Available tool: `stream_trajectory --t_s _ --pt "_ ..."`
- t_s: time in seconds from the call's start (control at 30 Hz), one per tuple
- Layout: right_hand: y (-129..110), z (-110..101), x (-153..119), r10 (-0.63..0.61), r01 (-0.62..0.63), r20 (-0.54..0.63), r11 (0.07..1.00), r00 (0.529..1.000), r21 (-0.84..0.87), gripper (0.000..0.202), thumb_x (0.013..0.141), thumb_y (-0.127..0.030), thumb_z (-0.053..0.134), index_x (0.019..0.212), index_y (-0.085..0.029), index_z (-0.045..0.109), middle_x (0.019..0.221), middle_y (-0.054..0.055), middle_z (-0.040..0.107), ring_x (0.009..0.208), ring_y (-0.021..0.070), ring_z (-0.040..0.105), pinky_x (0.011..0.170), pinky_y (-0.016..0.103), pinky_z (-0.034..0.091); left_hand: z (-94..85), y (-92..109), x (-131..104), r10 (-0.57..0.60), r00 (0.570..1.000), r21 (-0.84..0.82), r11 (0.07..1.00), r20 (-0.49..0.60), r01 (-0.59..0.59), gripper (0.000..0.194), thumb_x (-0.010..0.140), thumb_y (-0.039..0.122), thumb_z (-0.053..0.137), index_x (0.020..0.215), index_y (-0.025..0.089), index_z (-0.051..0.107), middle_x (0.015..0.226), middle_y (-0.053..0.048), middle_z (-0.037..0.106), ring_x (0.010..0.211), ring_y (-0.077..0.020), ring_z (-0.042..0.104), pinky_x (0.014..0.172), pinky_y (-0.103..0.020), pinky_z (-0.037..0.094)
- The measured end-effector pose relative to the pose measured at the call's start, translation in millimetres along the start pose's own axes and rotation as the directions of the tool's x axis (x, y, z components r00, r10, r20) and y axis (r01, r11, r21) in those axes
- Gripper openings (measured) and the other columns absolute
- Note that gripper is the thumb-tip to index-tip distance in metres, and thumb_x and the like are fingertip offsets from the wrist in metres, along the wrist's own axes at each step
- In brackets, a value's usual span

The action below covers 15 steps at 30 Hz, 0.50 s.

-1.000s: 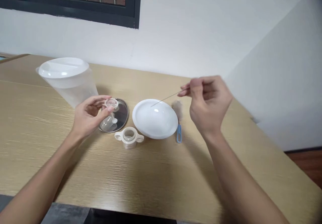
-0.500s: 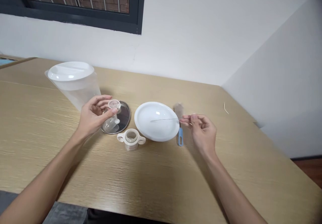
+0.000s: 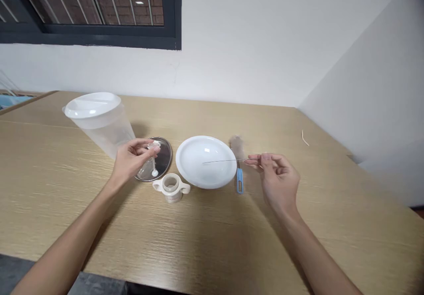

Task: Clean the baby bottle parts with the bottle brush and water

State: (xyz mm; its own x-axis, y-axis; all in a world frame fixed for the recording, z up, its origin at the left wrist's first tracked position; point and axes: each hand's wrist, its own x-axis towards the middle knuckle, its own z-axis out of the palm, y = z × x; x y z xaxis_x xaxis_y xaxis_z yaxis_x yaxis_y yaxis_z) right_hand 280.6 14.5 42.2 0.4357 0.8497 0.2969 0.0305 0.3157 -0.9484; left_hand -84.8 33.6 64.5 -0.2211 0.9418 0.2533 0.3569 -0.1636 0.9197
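My left hand (image 3: 135,157) pinches a small clear bottle teat with a straw (image 3: 154,161) that hangs down and ends in a white ball. It is held over a round metal tray (image 3: 164,157), where a clear piece, partly hidden by the hand, lies. My right hand (image 3: 280,178) pinches the end of a thin wire-like stick (image 3: 220,160). The stick points left, above a white bowl (image 3: 180,160); whether its tip has bristles is too fine to tell. A baby bottle with two handles (image 3: 171,193) stands between tray and bowl, its top uncovered.
Right of the bowl lies a bottle brush with a blue handle (image 3: 240,182). A translucent pitcher with a white lid (image 3: 102,118) stands behind my left hand. A pale thin strip (image 3: 304,138) lies far right on the wooden table (image 3: 205,237), which meets a white wall.
My right hand has moved slightly right with the stick. My left hand has shifted a little right and down, and the teat has turned so its straw hangs more visibly. The camera view has tilted up.
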Motion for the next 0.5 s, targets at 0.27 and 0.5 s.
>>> stream_trajectory --t_s 0.27,0.5 --pt "-4 -4 1 -0.007 0.008 -0.017 0.998 1.000 0.068 0.039 0.085 -0.056 0.080 0.086 -0.019 0.069 0.087 0.006 0.079 0.073 0.0176 0.078 0.077 0.035 0.067 10.2 -3 18 -0.046 0.999 0.249 0.968 0.019 0.040 0.055 0.075 0.059 0.085 0.106 0.014 0.078 0.088 -0.014 0.082 0.085 -0.0303 0.079 0.072 -0.035 0.058" --pt "-11 -7 -1 -0.011 0.013 -0.020 0.993 1.000 0.119 0.035 0.088 -0.052 0.078 0.086 -0.018 0.069 0.089 0.007 0.079 0.075 0.0171 0.078 0.079 0.034 0.067 21.9 -5 58 -0.031 0.986 0.647 0.758 0.163 -0.083 0.058 0.084 0.071 0.066 0.098 0.017 0.080 0.099 -0.014 0.082 0.092 -0.0328 0.077 0.075 -0.036 0.055"
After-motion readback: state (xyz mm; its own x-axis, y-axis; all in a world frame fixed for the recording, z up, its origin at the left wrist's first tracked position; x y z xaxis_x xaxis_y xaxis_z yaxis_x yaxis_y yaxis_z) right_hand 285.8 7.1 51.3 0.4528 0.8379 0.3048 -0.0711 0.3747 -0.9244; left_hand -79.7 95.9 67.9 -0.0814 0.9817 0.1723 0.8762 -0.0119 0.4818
